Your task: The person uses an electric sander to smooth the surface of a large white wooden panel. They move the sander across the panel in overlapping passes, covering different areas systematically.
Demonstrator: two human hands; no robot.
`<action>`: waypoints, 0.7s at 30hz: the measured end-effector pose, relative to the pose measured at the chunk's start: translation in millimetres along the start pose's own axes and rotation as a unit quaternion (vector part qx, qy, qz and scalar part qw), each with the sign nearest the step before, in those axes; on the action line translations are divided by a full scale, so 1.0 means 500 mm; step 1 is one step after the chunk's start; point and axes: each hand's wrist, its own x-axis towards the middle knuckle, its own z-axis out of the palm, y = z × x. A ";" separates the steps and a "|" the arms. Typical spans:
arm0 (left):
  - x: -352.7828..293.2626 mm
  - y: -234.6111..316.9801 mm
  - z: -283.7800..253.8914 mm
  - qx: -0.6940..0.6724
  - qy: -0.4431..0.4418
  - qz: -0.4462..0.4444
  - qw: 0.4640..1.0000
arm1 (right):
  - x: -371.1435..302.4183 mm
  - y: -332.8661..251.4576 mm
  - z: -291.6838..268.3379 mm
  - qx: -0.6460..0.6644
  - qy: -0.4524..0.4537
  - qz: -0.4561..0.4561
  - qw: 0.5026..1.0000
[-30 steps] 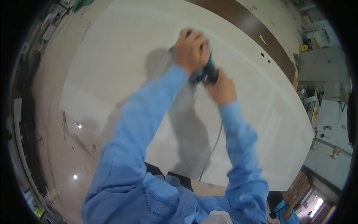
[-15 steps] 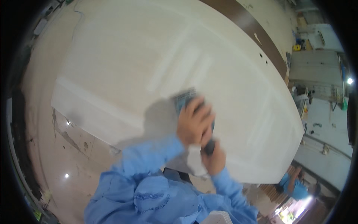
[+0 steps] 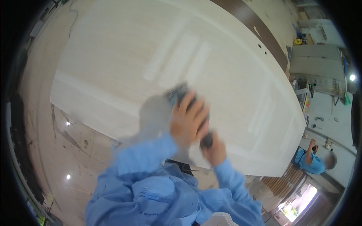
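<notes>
A large pale panel [image 3: 124, 67] with whitish streaks lies before me. On it sits a blue-and-black power sander [image 3: 176, 93], partly hidden under my hands and smeared by motion. My left hand [image 3: 188, 119] rests over the sander's top, its fingers spread along the body and pressed on it. Behind it, my right hand [image 3: 215, 150] is wrapped round the black rear end [image 3: 206, 140] of the tool. Both forearms, in blue sleeves, reach in from below.
A brown strip [image 3: 249, 22] runs along the panel's far right edge, near two small dark holes. A thin cord [image 3: 73, 22] lies at the far left. Another person [image 3: 315, 160] in blue is at the lower right, beside stacked wooden slats [image 3: 279, 182].
The whole view has shifted slightly, the panel appearing higher and further left. Both hands stay on the sander, which has barely moved over the panel. The other person now shows more fully.
</notes>
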 end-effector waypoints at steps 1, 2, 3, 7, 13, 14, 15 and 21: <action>-0.070 0.032 -0.035 -0.020 -0.007 -0.012 1.000 | -0.075 -0.017 0.016 -0.034 -0.038 0.006 0.999; -0.115 0.045 -0.058 -0.035 0.018 -0.006 0.999 | -0.125 -0.032 0.031 -0.010 -0.054 0.011 0.998; -0.129 0.028 -0.060 -0.034 0.012 -0.017 0.999 | -0.143 -0.046 0.042 0.015 -0.051 -0.026 0.998; -0.020 -0.125 -0.091 -0.017 0.114 0.054 0.992 | 0.029 -0.140 0.061 -0.001 -0.013 -0.052 0.999; 0.202 -0.349 -0.185 0.078 0.172 -0.009 0.982 | 0.382 -0.347 0.096 0.059 0.072 -0.150 0.984; 0.170 -0.338 -0.205 0.092 0.171 -0.019 0.981 | 0.356 -0.364 0.115 0.036 0.058 -0.134 0.989; 0.141 -0.328 -0.232 0.106 0.180 -0.025 0.978 | 0.301 -0.371 0.134 0.021 0.061 -0.145 0.987; -0.323 -0.144 -0.391 0.089 0.146 -0.100 0.980 | -0.147 -0.406 0.242 -0.005 -0.076 -0.144 0.987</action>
